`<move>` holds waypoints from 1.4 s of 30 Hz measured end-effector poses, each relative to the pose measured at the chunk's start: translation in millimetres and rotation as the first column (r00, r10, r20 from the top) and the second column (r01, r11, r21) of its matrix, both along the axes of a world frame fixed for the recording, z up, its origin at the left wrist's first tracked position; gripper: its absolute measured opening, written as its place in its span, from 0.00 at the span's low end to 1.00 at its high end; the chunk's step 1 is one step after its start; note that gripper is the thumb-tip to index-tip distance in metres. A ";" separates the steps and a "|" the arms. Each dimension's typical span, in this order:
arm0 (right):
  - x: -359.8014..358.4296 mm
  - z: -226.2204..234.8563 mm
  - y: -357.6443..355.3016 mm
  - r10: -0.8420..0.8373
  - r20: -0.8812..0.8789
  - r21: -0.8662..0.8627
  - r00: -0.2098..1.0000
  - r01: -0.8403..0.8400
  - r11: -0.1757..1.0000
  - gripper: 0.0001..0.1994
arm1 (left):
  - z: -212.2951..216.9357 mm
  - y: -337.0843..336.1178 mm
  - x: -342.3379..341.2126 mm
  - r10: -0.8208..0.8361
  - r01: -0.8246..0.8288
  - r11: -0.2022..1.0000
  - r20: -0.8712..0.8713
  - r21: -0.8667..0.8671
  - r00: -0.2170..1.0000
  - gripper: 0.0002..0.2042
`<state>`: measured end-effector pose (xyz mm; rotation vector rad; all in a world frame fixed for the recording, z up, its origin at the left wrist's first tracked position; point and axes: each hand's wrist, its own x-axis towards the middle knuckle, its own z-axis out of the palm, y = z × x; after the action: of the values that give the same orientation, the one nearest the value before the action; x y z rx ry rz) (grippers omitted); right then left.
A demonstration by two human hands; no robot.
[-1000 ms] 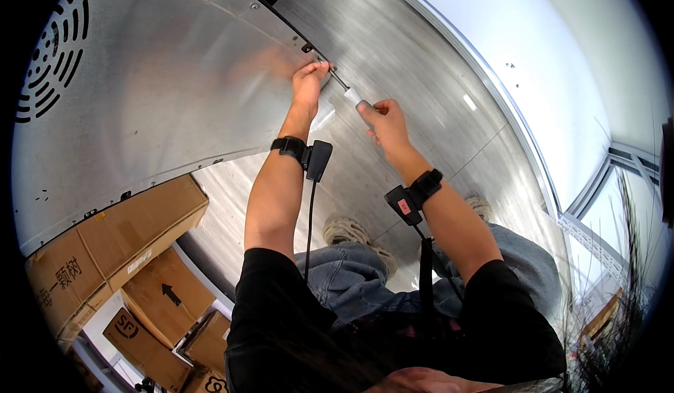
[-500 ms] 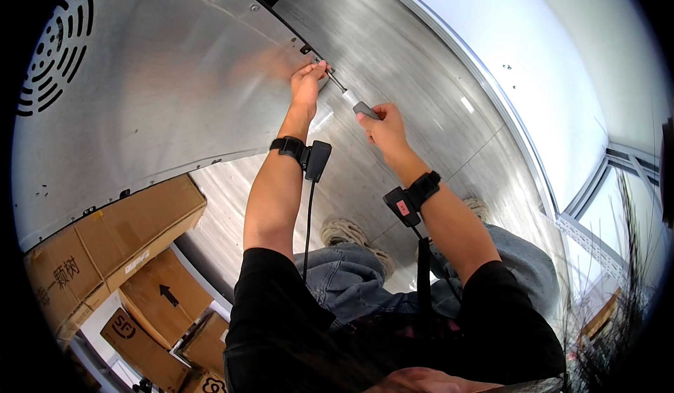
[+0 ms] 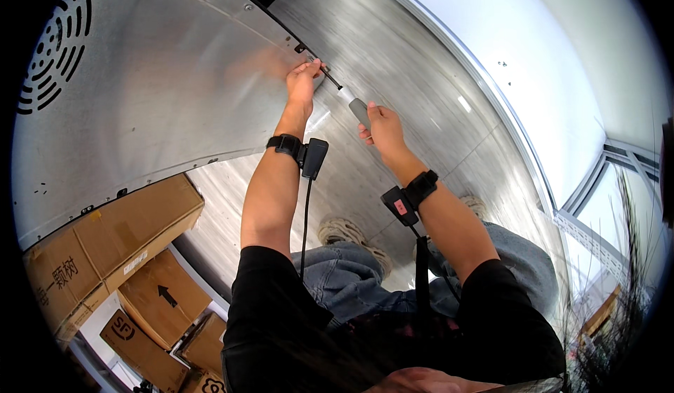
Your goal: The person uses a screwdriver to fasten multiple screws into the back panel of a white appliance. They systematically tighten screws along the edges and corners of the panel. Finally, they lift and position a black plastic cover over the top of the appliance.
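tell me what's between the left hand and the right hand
In the head view, a screwdriver spans that gap: its dark shaft runs from the left hand to the white collar and grey handle at the right hand.

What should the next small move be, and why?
Probably a small turn of the screwdriver with the right hand, which holds the back end of the gray handle. The left hand could steady the shaft: its fingertips are at the far end, by the edge of the metal panel. The tip is hidden, so seating is unconfirmed.
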<state>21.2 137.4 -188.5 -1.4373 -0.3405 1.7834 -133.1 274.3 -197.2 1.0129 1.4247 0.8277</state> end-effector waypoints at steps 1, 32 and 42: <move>-2.5 0.0 -0.9 -0.025 0.116 0.021 0.993 0.022 1.000 0.22 | -0.2 0.1 0.0 0.003 -0.003 1.000 0.006 0.000 1.000 0.08; -4.3 0.8 -1.7 0.077 0.302 0.133 0.950 -0.122 0.984 0.21 | 6.5 -4.0 5.8 0.070 -0.070 0.996 0.005 -0.049 0.998 0.09; -10.7 6.8 3.3 -0.003 0.185 0.091 0.983 -0.014 0.996 0.26 | 8.7 -1.0 1.7 0.088 -0.087 0.995 0.022 -0.050 0.996 0.09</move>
<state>10.5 140.6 -181.7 -1.5407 -0.5163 1.6201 -131.4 273.3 -188.4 0.9059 1.4698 0.8619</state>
